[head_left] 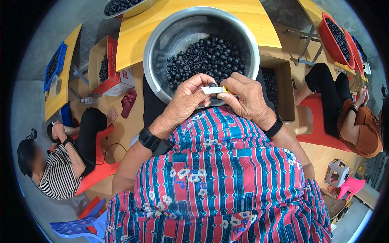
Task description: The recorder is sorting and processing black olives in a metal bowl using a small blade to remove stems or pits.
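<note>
Just over the near rim of a large steel bowl (150, 52), my two hands meet. My left hand (187, 97) pinches a small black round piece (212, 84) between thumb and fingers. A small white-and-yellow hand tool (214, 90) is gripped in my right hand (248, 97), its white part lying across the black piece. Whether the tool has a blade cannot be made out. Inside the bowl lies a heap of black ring-like pieces (202, 58), similar to the one in my fingers.
The bowl stands at the near edge of a yellow table (129, 44). Cardboard boxes of black pieces flank it: a red-and-white box (109, 77) left, a brown box (285, 89) right. Seated people (60, 170) work at both sides. A red basin (326, 30) stands far right.
</note>
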